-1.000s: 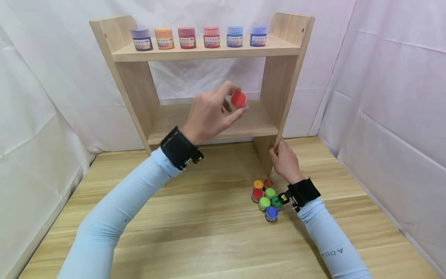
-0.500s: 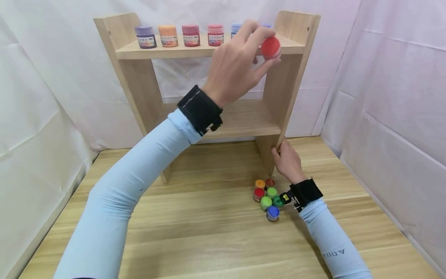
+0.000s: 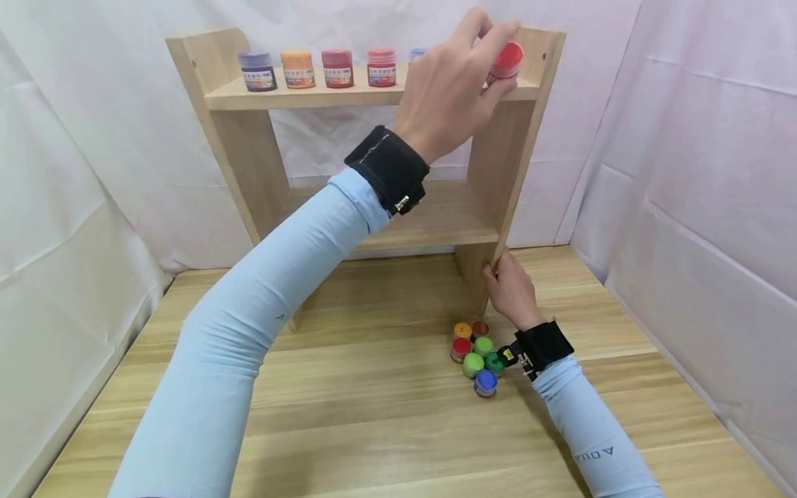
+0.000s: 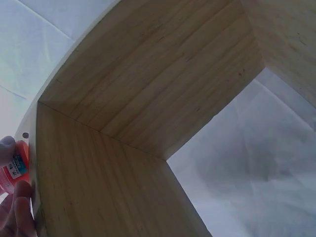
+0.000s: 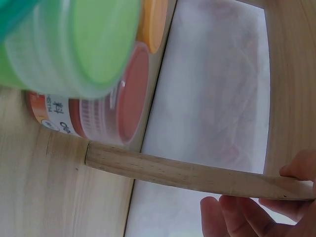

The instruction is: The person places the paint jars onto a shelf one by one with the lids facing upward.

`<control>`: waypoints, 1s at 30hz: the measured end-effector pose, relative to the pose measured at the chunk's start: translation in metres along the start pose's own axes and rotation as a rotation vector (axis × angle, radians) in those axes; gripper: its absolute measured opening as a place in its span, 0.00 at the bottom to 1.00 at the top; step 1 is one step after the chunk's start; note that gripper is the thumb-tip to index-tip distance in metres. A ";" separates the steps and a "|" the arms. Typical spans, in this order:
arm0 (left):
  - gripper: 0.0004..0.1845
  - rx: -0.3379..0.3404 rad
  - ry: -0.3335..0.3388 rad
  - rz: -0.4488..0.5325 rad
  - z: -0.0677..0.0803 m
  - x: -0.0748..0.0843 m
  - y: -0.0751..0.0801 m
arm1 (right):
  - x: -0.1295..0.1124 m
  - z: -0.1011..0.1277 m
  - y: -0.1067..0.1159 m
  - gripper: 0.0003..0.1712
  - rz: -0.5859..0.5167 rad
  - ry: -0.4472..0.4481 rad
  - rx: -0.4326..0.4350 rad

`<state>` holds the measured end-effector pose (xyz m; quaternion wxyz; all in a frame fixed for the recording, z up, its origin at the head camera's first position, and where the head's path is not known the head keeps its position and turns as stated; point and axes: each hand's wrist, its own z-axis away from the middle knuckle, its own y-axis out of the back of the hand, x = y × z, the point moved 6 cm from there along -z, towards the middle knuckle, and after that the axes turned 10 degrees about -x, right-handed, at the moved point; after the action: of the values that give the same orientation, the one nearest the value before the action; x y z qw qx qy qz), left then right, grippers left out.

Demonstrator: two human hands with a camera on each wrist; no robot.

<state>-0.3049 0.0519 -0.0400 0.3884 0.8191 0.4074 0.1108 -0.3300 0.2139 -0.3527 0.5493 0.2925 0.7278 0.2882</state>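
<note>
My left hand (image 3: pixel 461 79) reaches up to the right end of the wooden rack's top shelf (image 3: pixel 299 97) and pinches a small red-lidded paint jar (image 3: pixel 507 59) just above the board. In the left wrist view the same red jar (image 4: pixel 15 165) shows at the left edge beside my fingers (image 4: pixel 17 212), under the shelf's underside (image 4: pixel 148 74). My right hand (image 3: pixel 510 287) grips the lower front edge of the rack's right side panel (image 3: pixel 504 173). In the right wrist view its fingers (image 5: pixel 247 212) curl under that panel edge (image 5: pixel 197 173).
Several paint jars (image 3: pixel 339 67) line the top shelf; my left hand hides those at the right. A cluster of loose jars (image 3: pixel 476 353) sits on the table by my right wrist, the green-lidded jar (image 5: pixel 74 44) closest. White cloth surrounds the table.
My left hand has carried the red jar up from in front of the lower shelf to the right end of the top shelf. My right hand has stayed on the side panel.
</note>
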 end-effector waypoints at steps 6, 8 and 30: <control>0.22 -0.030 0.017 -0.032 -0.004 0.003 -0.001 | -0.002 0.001 0.000 0.30 0.023 0.004 0.010; 0.23 -0.055 0.030 -0.039 -0.007 0.004 -0.002 | -0.002 0.001 0.000 0.30 0.021 0.004 0.010; 0.24 -0.136 0.068 -0.113 -0.015 0.010 -0.013 | -0.002 0.003 0.000 0.31 0.046 0.006 0.017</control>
<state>-0.3132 0.0722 -0.0405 0.4349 0.7623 0.4573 0.1439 -0.3269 0.2131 -0.3522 0.5380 0.3128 0.7248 0.2955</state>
